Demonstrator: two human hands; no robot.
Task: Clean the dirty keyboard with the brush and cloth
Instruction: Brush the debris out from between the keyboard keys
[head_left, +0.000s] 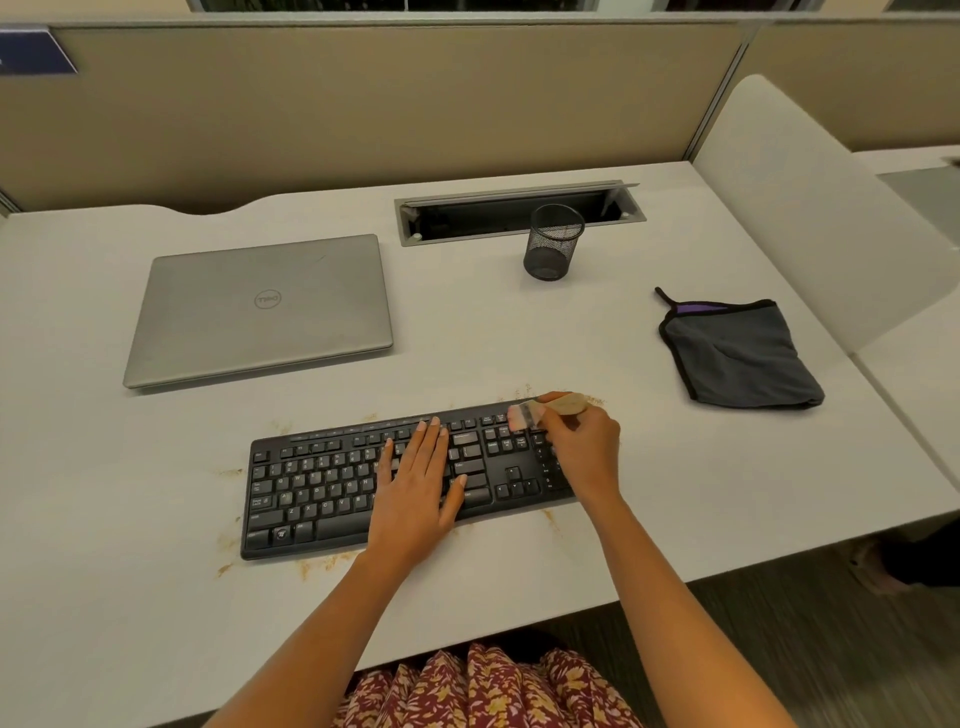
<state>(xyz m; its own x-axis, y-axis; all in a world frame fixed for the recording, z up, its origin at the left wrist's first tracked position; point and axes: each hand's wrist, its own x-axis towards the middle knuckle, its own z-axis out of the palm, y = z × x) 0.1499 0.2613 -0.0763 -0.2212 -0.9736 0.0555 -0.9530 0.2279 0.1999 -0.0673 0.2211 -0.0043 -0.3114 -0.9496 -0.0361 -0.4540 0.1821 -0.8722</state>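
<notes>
A black keyboard (322, 488) lies on the white desk (675, 493), with brown crumbs scattered around its edges. My left hand (421, 488) rests flat on the middle keys, fingers straight. My right hand (584, 447) grips a small brush (545, 408) with a pale wooden handle. Its bristles touch the keys at the keyboard's top right corner. A folded grey cloth (743, 353) with black trim lies on the desk to the right, apart from both hands.
A shut silver laptop (260, 306) sits at the back left. A black mesh pen cup (553, 241) stands in front of an open cable tray (514, 213). A white chair back (810, 208) rises at the right.
</notes>
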